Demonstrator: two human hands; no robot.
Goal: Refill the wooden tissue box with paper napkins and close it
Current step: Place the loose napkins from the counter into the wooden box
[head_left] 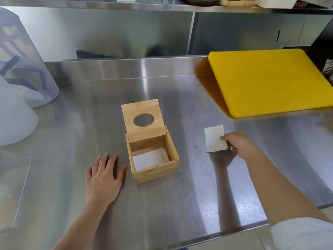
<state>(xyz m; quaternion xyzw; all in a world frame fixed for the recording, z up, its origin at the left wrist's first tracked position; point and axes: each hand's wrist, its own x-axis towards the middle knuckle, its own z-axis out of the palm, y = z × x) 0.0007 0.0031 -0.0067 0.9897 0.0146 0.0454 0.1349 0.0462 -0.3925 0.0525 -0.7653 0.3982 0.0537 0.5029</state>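
Translucent plastic containers (pixel 27 69) stood at the worktop's (pixel 162 204) far left corner, contents unclear. A clear flat sheet (pixel 12 192) lay at the left edge, nearer the person.

Left hand (pixel 103 177) lay palm-down and flat on the steel, fingers spread, gripping nothing, just beside the left wall of the wooden tissue box (pixel 153 166); whether the thumb touched the box could not be told.

Box sat roughly mid-worktop, slightly toward the near edge. Its lid (pixel 143 118) stood hinged up at the far side, tilted back, oval opening (pixel 143 120) facing the camera. Interior visible: a white napkin (pixel 148 158) lay flat on the bottom, well below the rim.

Right of the box, apart from it, a second folded white paper napkin (pixel 214 138) rested on the steel. Right hand (pixel 237 144) was closed on its right edge, pinching it between thumb and fingers; the napkin's left part appeared to be flat on the surface.

A yellow cutting board (pixel 270 80) occupied the far right corner, well apart from napkin and box
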